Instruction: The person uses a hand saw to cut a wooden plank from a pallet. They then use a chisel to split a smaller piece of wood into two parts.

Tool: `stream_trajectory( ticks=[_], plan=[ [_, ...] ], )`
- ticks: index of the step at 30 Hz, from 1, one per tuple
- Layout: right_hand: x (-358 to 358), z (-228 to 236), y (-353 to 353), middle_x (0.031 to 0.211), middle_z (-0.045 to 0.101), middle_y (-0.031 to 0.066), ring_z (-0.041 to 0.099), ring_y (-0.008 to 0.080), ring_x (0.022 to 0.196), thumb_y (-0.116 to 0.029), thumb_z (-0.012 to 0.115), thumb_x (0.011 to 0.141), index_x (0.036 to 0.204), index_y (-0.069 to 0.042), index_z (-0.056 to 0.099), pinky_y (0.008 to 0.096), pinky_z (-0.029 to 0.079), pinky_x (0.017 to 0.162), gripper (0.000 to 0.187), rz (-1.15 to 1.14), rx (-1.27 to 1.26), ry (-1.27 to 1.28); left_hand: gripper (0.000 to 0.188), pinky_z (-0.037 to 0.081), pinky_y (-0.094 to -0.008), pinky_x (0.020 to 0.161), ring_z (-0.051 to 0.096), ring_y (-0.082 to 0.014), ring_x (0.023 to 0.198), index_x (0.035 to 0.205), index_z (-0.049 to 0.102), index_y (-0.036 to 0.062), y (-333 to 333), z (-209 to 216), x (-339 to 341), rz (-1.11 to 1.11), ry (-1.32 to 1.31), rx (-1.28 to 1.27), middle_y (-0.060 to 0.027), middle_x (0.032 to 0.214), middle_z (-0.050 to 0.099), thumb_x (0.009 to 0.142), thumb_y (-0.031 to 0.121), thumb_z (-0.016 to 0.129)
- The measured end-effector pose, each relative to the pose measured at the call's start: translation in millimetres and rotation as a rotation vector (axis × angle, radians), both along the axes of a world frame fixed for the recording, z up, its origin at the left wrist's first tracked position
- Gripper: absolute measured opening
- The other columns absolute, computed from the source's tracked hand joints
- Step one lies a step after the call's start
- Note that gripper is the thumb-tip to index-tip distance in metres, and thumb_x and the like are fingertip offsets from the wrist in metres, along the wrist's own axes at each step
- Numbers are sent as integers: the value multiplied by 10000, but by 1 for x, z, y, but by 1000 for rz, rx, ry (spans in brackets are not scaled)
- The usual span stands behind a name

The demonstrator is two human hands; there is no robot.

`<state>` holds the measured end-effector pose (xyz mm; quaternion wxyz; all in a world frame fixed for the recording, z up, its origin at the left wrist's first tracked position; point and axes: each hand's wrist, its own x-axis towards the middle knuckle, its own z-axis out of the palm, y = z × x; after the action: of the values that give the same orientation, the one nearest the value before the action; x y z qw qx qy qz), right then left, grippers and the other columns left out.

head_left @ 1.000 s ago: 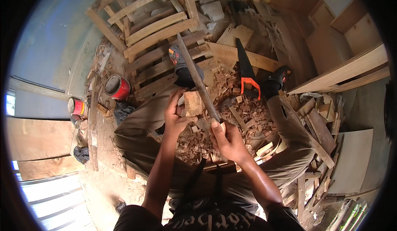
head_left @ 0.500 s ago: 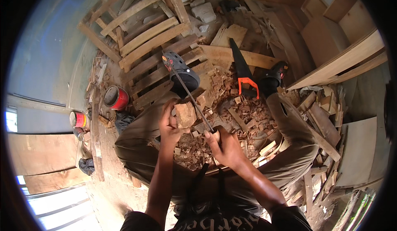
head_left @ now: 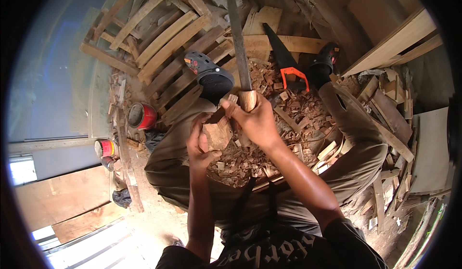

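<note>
My left hand is closed around a rough, pale block of wood, holding it above the chips between my legs. In my right hand is the wooden handle of a long knife. Its broad, dull grey blade points away from me, its flat side showing. My right thumb and fingertips reach over to the block's upper right edge, where a small light wood piece shows beside the thumb. The block's underside is hidden by my left palm.
Wood chips cover the ground between my legs. A handsaw with an orange handle lies beyond, near my right foot. Slatted wood frames lie at far left, above a red can. Planks and scraps are heaped at right.
The knife has swung from slanting across the block to pointing away, its flat now facing up. My right hand has moved forward, its fingers now at the block.
</note>
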<state>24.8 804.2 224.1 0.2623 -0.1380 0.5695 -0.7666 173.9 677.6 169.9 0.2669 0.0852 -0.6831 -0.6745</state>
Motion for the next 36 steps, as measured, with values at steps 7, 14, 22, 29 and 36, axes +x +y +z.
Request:
stream_trajectory(
  ticks=[7, 14, 22, 29, 36],
  plan=[
    [2, -32, 3, 686, 594, 10, 495, 61, 517, -156, 689, 968, 891, -27, 560, 247, 399, 459, 197, -159, 50, -107, 998, 341, -405, 1130, 454, -271, 1332, 1406, 421, -111, 0, 0, 11, 30, -10, 26, -179, 1425, 429, 665, 358, 897],
    [-6, -41, 6, 718, 598, 3, 526, 92, 640, -109, 708, 936, 949, 22, 604, 281, 461, 587, 168, -210, 84, -76, 982, 342, -407, 1131, 452, -264, 1333, 1380, 441, -98, 1, 5, 4, -41, 15, 20, -161, 1407, 425, 645, 347, 917],
    [-39, -29, 43, 675, 624, 184, 656, 246, 641, -335, 720, 929, 888, 27, 597, 404, 487, 590, 385, -273, 527, 417, 997, 422, -390, 1080, 493, -238, 1277, 1396, 371, -18, 3, 0, 6, 68, 95, 129, -118, 1362, 446, 581, 83, 935],
    [59, -1, 82, 540, 560, 104, 611, 218, 470, -342, 694, 947, 1054, 92, 558, 369, 485, 490, 467, 140, 328, 371, 1057, 489, -367, 1001, 555, -213, 1168, 1368, 356, 5, -1, 8, -9, 374, 69, 23, -101, 1272, 517, 533, 118, 994],
    [70, 3, 72, 698, 625, 254, 666, 474, 677, -386, 646, 966, 1017, 67, 559, 500, 516, 580, 463, 344, 368, 293, 1051, 480, -327, 961, 563, -196, 1141, 1375, 358, -3, -1, 7, -6, 368, 87, -116, -93, 1222, 543, 572, 226, 996]
  ],
)
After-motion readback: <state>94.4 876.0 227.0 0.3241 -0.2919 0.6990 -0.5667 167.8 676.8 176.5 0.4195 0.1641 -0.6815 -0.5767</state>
